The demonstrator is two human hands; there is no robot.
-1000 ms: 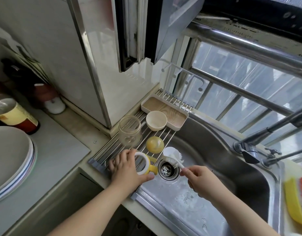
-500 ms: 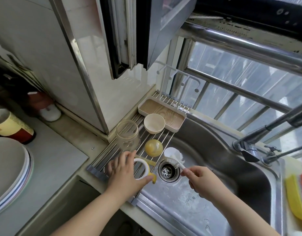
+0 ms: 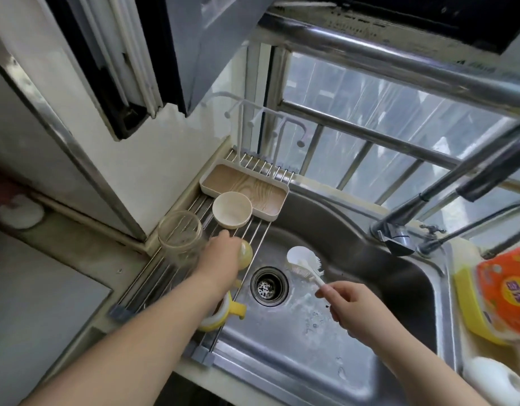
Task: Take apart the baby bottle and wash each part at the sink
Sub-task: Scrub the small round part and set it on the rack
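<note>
— What changes?
— The left hand leaves the yellow-handled collar on the rack and now grips the yellow teat farther back.
— The right hand?
— Still pinching the brush over the sink.

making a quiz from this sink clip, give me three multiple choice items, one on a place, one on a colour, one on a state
1. Where does the glass jar stand?
A. in the sink basin
B. on the rack beside the sink
C. in the wooden tray

2. What colour is the handled ring lying on the rack?
A. yellow and white
B. blue
C. black

3. What is the right hand doing?
A. hanging idle
B. turning the tap
C. holding the brush over the sink

Answers: 1 B, the jar stands upright on the rack bars left of the basin. 2 A, its handle is yellow and its rim white. 3 C, its fingers pinch the brush handle, with the head near the drain.
</note>
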